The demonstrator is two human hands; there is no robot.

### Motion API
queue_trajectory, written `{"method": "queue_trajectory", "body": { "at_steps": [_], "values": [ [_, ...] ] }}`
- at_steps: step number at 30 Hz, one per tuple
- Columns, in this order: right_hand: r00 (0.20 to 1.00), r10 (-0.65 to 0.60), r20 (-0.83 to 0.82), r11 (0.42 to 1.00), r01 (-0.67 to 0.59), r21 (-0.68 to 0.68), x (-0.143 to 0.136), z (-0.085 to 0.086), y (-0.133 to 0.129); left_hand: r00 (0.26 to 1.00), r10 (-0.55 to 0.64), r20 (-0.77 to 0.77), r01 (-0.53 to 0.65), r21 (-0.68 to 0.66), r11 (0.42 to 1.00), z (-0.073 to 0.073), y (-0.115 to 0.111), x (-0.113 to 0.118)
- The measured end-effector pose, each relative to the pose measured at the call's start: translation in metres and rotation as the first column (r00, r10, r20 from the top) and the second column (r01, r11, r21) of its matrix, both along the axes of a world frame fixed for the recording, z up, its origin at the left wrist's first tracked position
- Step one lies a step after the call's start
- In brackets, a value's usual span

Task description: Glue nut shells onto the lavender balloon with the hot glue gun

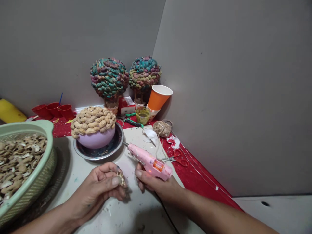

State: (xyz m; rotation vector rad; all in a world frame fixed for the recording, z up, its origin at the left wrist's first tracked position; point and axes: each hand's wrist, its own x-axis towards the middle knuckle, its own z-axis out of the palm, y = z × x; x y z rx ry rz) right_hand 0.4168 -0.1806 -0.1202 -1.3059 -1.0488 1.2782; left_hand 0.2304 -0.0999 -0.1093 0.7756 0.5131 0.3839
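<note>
My left hand [103, 183] pinches a peanut shell [121, 178] between thumb and fingers, its hollow side partly showing. A pink hot glue gun [148, 159] is gripped in my right hand [156, 185]; its metal nozzle points up and left, and a dark cord trails from the handle. Beyond my hands, a lilac balloon [96, 139] rests in a metal bowl [98, 156]. Rows of peanut shells [94, 122] cover the balloon's upper part. At the left stands a green plastic basket [51, 139] holding many loose shells [21, 162].
Two painted peanut-shell balls [109, 78] stand on bases by the wall. Around them are an orange paper cup [159, 97], a yellowish cup [142, 115], green-handled pliers [133, 122] and red cups [65, 111]. Twine [162, 128] and red scissors [180, 159] lie at right on red cloth.
</note>
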Motion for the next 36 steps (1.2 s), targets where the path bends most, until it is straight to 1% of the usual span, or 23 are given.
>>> {"method": "queue_trajectory", "body": {
  "at_steps": [4, 7, 11, 14, 17, 22, 26, 28, 31, 36],
  "values": [
    [0.999, -0.041, 0.012, 0.999, 0.041, -0.006, -0.003, 0.002, -0.001, 0.998, -0.055, -0.011, 0.055, 0.006, 0.998, -0.002, 0.001, 0.000],
    [0.999, -0.009, 0.052, 1.000, 0.009, 0.012, -0.002, 0.003, -0.003, 0.996, -0.078, -0.037, 0.078, 0.011, 0.997, -0.002, 0.001, 0.000],
    [0.994, 0.057, 0.090, 0.997, -0.062, 0.051, 0.002, 0.001, -0.005, 0.999, -0.040, -0.029, 0.039, -0.023, 0.999, -0.005, 0.002, 0.000],
    [0.991, 0.069, 0.116, 0.991, -0.081, 0.103, 0.003, -0.002, -0.006, 1.000, 0.002, -0.017, -0.002, -0.043, 0.999, -0.007, 0.002, 0.001],
    [0.988, 0.085, 0.125, 0.985, -0.102, 0.138, 0.004, -0.002, -0.008, 1.000, 0.010, -0.023, -0.010, -0.036, 0.999, -0.008, 0.004, 0.001],
    [0.994, 0.061, 0.086, 0.991, -0.070, 0.114, 0.003, -0.002, -0.008, 0.999, 0.035, -0.026, -0.036, -0.024, 0.999, -0.010, 0.007, -0.001],
    [0.997, 0.064, 0.032, 0.989, -0.067, 0.128, 0.005, -0.007, -0.006, 0.999, 0.044, -0.025, -0.044, -0.016, 0.999, -0.011, 0.008, -0.002],
    [0.996, 0.088, 0.020, 0.991, -0.089, 0.100, 0.007, -0.011, -0.005, 0.999, 0.041, -0.016, -0.041, -0.022, 0.999, -0.010, 0.008, -0.002],
    [0.988, 0.154, -0.004, 0.987, -0.154, 0.042, 0.010, -0.015, -0.005, 0.999, 0.047, -0.006, -0.047, -0.031, 0.998, -0.007, 0.009, -0.002],
    [0.980, 0.194, -0.047, 0.981, -0.193, 0.031, 0.012, -0.016, -0.008, 0.998, 0.068, -0.005, -0.068, -0.026, 0.997, 0.001, 0.011, -0.003]
  ]
}}
